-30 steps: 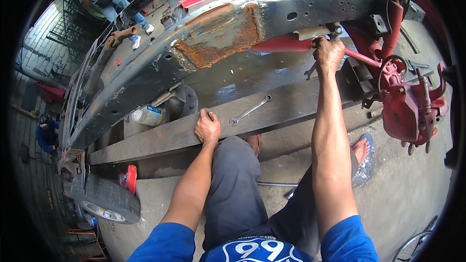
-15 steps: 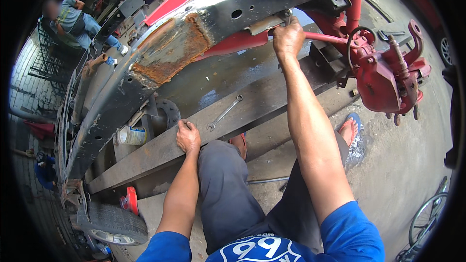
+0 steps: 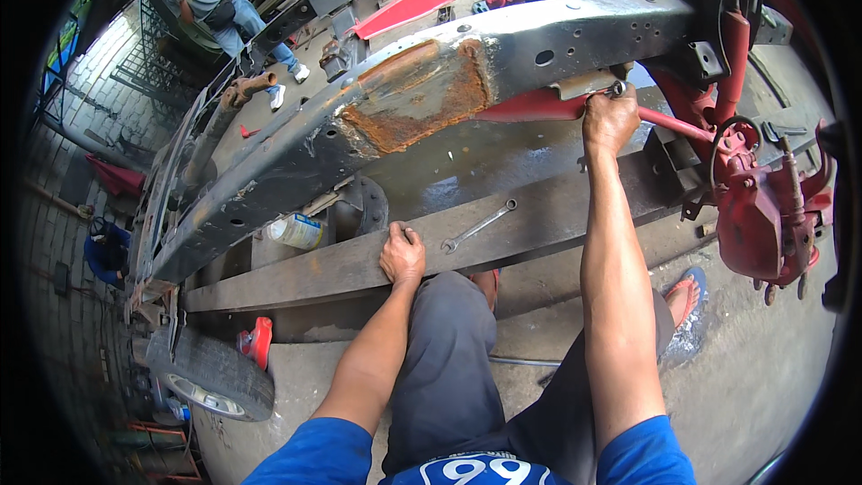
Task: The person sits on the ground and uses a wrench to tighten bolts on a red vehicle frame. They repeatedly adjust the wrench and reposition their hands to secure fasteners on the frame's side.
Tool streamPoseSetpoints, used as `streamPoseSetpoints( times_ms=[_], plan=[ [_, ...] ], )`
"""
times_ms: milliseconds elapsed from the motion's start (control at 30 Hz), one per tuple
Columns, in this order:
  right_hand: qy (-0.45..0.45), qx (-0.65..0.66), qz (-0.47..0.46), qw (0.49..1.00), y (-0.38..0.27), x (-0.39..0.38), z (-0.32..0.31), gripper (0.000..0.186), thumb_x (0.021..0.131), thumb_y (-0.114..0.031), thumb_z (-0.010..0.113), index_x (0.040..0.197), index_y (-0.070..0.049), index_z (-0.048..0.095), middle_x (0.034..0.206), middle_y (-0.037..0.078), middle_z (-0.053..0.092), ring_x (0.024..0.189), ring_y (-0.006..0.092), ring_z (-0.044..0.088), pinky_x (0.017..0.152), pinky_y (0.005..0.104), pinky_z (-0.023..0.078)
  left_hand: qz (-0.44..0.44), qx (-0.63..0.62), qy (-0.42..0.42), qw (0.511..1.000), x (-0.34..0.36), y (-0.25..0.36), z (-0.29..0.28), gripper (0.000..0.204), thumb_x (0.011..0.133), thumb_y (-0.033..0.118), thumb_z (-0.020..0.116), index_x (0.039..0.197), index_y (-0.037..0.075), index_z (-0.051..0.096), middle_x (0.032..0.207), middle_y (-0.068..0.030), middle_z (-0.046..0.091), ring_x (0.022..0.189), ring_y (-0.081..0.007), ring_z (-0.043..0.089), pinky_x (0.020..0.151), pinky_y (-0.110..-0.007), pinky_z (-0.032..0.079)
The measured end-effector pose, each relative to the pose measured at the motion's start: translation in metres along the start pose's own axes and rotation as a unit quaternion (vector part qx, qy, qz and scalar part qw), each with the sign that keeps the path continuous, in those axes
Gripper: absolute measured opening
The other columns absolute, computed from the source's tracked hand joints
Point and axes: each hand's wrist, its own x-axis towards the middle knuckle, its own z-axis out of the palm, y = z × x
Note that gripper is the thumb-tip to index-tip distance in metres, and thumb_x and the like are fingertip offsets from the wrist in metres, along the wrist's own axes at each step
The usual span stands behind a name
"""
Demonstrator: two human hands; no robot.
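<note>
- Held wrench [image 3: 617, 88]: at the bracket [image 3: 582, 84] under the frame rail [image 3: 597, 25]; mostly hidden, long axis unclear.
- Right hand [image 3: 611, 122]: closed round it; the nearer hand.
- Left hand [image 3: 402, 253]: fingers part curled on the beam [image 3: 552, 205]; cannot tell if gripping.
- Loose wrench [image 3: 480, 226]: on the beam, just right of left hand, slanting up rightward.

Held wrench [image 3: 617, 88], 2 o'clock: bright metal end
Loose wrench [image 3: 480, 225]: smooth, glossy metal
Beam [image 3: 549, 207]: matt, scuffed; wood or metal unclear
Rail [image 3: 319, 139]: black-painted metal, glossy on top
Rust patch [image 3: 417, 101]: rough, matt
Hub [image 3: 759, 226], 3 o'clock: red-painted metal
Tyre [image 3: 214, 368], 8 o'clock: matt rubber
</note>
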Motion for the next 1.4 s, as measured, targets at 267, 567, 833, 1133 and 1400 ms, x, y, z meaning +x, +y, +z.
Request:
streamPoseSetpoints(
  times_ms=[267, 567, 833, 1133, 1400],
  plan=[
    [-0.170, 0.108, 0.063, 0.977, -0.004, 0.012, -0.020, 0.017, 0.086, -0.017, 0.067, 0.090, 0.000, 0.070, 0.069, 0.006, 0.068, 0.057, 0.0119, 0.058, 0.055, 0.0311, 0.046, 0.001, -0.004, -0.018, 1.000, 0.002, -0.002, 0.000, 0.029, 0.095, 0.033, 0.052, 0.112, 0.011, 0.059, 0.101, -0.0197, 0.072, 0.093, -0.0433, 0.068, 0.083, -0.054, 0.051],
    [-0.008, 0.018, -0.034, 0.999, 0.013, 0.005, 0.000, 0.009, 0.080, -0.011, 0.061, 0.081, -0.005, 0.068, 0.074, 0.022, 0.067, 0.073, 0.0416, 0.067, 0.065, 0.0443, 0.051, -0.004, -0.016, -0.014, 1.000, 0.000, 0.001, -0.002, 0.024, 0.095, 0.031, 0.054, 0.109, 0.013, 0.059, 0.098, -0.0185, 0.073, 0.092, -0.0429, 0.068, 0.081, -0.055, 0.051],
    [0.014, 0.016, -0.035, 0.999, 0.006, -0.001, 0.002, 0.011, 0.079, -0.015, 0.063, 0.080, -0.003, 0.065, 0.075, 0.022, 0.068, 0.074, 0.0416, 0.068, 0.067, 0.0442, 0.052, -0.001, -0.016, -0.010, 1.000, 0.000, 0.000, -0.001, 0.022, 0.095, 0.031, 0.054, 0.108, 0.013, 0.059, 0.096, -0.0181, 0.073, 0.090, -0.0430, 0.068, 0.078, -0.055, 0.051],
    [0.039, -0.021, 0.016, 0.999, -0.007, -0.001, 0.000, 0.016, 0.078, -0.016, 0.067, 0.090, -0.004, 0.069, 0.075, 0.021, 0.070, 0.074, 0.0402, 0.070, 0.068, 0.0442, 0.053, 0.007, -0.002, 0.003, 1.000, 0.001, -0.002, 0.002, 0.022, 0.095, 0.031, 0.054, 0.106, 0.013, 0.060, 0.094, -0.0187, 0.072, 0.087, -0.0442, 0.068, 0.077, -0.056, 0.051],
    [0.023, -0.026, 0.002, 0.999, -0.007, 0.000, -0.002, 0.017, 0.079, -0.015, 0.065, 0.090, -0.003, 0.065, 0.077, 0.022, 0.070, 0.075, 0.0413, 0.070, 0.068, 0.0453, 0.053, -0.001, -0.015, -0.006, 1.000, -0.001, 0.001, -0.002, 0.022, 0.094, 0.031, 0.054, 0.106, 0.014, 0.060, 0.096, -0.0178, 0.072, 0.089, -0.0437, 0.068, 0.077, -0.055, 0.051]
  ],
)
